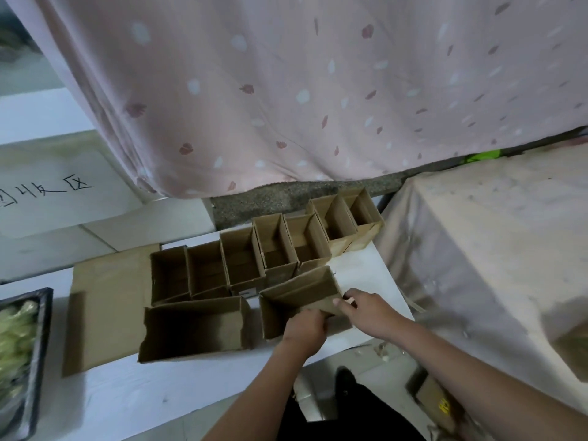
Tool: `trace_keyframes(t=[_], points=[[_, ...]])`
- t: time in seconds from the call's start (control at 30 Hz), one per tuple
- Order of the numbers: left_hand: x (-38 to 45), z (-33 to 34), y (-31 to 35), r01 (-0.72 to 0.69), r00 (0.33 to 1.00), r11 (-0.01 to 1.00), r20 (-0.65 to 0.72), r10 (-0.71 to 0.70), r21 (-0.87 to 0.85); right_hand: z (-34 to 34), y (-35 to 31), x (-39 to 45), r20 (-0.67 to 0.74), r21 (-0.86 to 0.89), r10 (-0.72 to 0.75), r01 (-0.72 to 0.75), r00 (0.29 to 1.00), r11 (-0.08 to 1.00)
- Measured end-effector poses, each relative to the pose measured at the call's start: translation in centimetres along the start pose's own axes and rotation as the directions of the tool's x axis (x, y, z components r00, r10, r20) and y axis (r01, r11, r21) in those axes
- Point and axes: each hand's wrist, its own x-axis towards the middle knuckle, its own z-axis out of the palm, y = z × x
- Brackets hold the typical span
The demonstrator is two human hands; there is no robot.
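A small open cardboard box point(296, 297) stands tilted on the white table point(133, 396) near its right end. My left hand point(304, 329) grips the box's near rim, fingers curled over the edge. My right hand point(362, 308) pinches the box's right corner flap. To its left another open box point(194, 329) lies on its side. Behind them runs a row of several open-topped boxes point(267, 253), side by side up to the far right.
A flat cardboard sheet point(105, 310) lies under the left boxes. A dark tray point(41, 345) of pale green items sits at the table's left edge. A pink patterned curtain point(286, 90) hangs behind. A cloth-covered block point(496, 249) stands to the right. Cardboard scraps point(439, 405) lie on the floor.
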Motion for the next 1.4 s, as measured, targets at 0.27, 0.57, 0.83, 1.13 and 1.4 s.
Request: trace_keyframes(t=[0.27,0.57,0.83,1.13,1.4], points=[[1.5,-1.2,2.8,-0.014,0.999,0.923,-0.036,0.001,-0.385,-7.0,5.2,0.0,0.155,-0.170,-0.121,0.147,0.980,0.974],[1.3,0.4,6.5,-0.005,0.989,0.757,-0.113,-0.091,-0.654,-8.9,8.5,2.7,0.075,-0.385,-0.315,0.318,0.946,0.866],[2.2,1.3,9.8,0.096,0.872,0.393,-0.113,-0.476,-0.914,-8.9,9.2,5.2,0.136,-0.563,-0.543,0.516,0.829,0.646],[4.0,3.7,9.2,0.242,0.701,0.329,-0.070,-0.710,-0.913,-8.7,11.7,6.7,0.163,-0.304,-0.473,0.500,0.866,0.811],[4.4,4.0,11.0,0.340,0.647,0.849,-0.555,-0.523,-0.405,-8.6,11.8,7.3,0.144,-0.221,-0.452,0.473,0.881,0.853]])
